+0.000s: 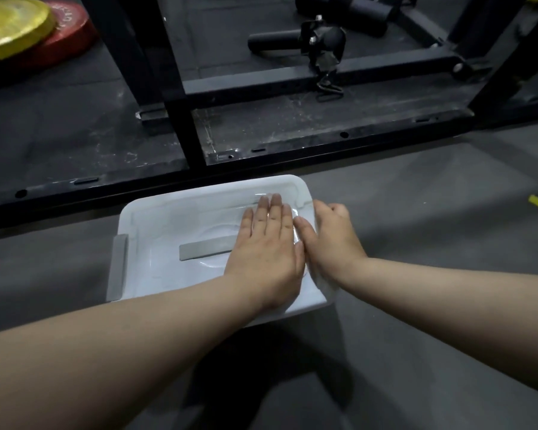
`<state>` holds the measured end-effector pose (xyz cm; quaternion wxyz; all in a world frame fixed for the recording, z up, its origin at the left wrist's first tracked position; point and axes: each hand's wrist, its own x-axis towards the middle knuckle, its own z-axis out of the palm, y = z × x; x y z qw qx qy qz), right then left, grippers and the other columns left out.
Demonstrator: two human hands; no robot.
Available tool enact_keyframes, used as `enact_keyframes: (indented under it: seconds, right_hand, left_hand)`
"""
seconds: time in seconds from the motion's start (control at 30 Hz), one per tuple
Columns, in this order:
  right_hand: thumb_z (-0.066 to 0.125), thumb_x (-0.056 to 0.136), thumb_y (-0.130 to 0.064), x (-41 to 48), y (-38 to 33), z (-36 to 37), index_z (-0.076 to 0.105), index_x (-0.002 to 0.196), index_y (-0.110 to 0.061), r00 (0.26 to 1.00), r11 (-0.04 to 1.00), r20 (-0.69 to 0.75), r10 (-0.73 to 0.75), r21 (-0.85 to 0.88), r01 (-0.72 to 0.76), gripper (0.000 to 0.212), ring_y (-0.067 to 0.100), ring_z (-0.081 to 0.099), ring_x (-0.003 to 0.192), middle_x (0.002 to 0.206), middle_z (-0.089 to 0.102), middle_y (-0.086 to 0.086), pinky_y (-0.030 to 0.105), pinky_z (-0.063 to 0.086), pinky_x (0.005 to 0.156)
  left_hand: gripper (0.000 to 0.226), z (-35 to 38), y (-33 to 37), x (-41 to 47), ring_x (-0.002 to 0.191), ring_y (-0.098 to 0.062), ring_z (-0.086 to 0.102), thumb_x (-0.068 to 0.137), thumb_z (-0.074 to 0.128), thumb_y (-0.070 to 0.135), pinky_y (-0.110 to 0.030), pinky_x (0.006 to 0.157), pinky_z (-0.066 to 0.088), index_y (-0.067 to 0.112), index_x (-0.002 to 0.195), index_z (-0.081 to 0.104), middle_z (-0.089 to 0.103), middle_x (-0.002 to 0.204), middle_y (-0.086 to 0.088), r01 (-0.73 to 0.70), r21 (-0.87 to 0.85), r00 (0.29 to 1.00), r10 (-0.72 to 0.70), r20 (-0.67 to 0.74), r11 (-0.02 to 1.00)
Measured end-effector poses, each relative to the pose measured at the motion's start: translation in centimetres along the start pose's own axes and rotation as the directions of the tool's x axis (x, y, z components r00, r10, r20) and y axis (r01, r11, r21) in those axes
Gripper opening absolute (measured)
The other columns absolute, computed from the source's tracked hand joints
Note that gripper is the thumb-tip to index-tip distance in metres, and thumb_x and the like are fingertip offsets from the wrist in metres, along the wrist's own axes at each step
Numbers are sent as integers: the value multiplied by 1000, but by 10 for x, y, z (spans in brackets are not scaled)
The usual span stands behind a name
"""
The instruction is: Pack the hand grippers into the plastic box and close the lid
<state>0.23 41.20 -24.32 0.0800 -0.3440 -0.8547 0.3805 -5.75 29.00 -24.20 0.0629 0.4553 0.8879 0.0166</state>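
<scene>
Two hands: both are on the lid [174,218] of the plastic box [292,316].
Left hand [266,252]: lies flat on the right half of the lid, fingers straight and together, pressing down.
Right hand [330,240]: grips the lid's right end, thumb on top and fingers curled over the edge; anything under it is hidden.
Hand grippers: none in sight; probably inside, but the cloudy lid hides them.
Lid: looks thin and springy, likely to bow in the middle, so pressing near the edges should seat it better.
Surface: glossy and smooth, so a flat palm may slide.
Clip [117,268]: grey, on the left end, standing out from the box; it looks unfastened.
Box: light and stiff enough to hold by its ends, sitting on the grey floor [416,197].
Beyond: a black rack frame [180,119], with weight plates [10,23] at far left.
</scene>
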Motion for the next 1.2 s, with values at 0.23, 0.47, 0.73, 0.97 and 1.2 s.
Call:
enact_keyframes:
  seconds: [0.23, 0.47, 0.73, 0.97, 1.2]
  right_hand:
    - [70, 83, -42, -2, 12, -6, 52, 126, -11, 978, 953, 61, 197, 224, -206, 56, 20, 65, 101, 118, 66, 3, 41, 54, 90]
    - [46, 98, -41, -9, -3, -4, 53, 106, -11, 997, 991, 38, 67, -116, -62, 32, 28, 60, 89, 103, 65, 8, 36, 49, 75]
    - [38, 100, -40, -15, -2, 5, 49, 114, -13, 1000, 998, 20, 23, -52, -22, 32, 26, 59, 97, 112, 59, 8, 38, 49, 81]
    - [35, 99, -46, -16, 0, 5, 50, 112, -21, 999, 998, 24, 31, -58, -29, 33, 23, 58, 95, 110, 60, 2, 41, 49, 83]
    - [35, 99, -46, -21, -2, 6, 50, 110, -27, 1000, 999, -2, 25, -23, -25, 27, 15, 58, 89, 102, 60, -5, 34, 44, 72]
  left_hand:
    - [68, -1, 3, 0, 146, -29, -21, 98, 6, 42, -50, 119, -5, 2, 152, -7, -19, 159, -17, 7, 0, 1000, -7, 4, 1000]
    - [68, 2, 1, 2, 146, -30, -21, 98, 4, 41, -50, 119, -3, 1, 152, -7, -18, 159, -17, 9, -12, 1000, -9, 11, 1000]
    - [64, -3, -7, -2, 148, -23, -15, 100, 13, 36, -43, 121, -4, 5, 154, 2, -10, 162, -11, -20, -90, 999, 16, -39, 996]
    - [58, -9, -81, -74, 144, -18, 30, 91, 34, 27, -46, 118, 22, 15, 146, 40, 33, 156, -2, -55, -40, 994, 51, -102, 998]
    - [69, -3, -136, -128, 145, 3, -10, 87, 7, 42, -41, 122, 2, 27, 153, 17, 1, 158, 20, 281, -279, 947, -312, -71, 918]
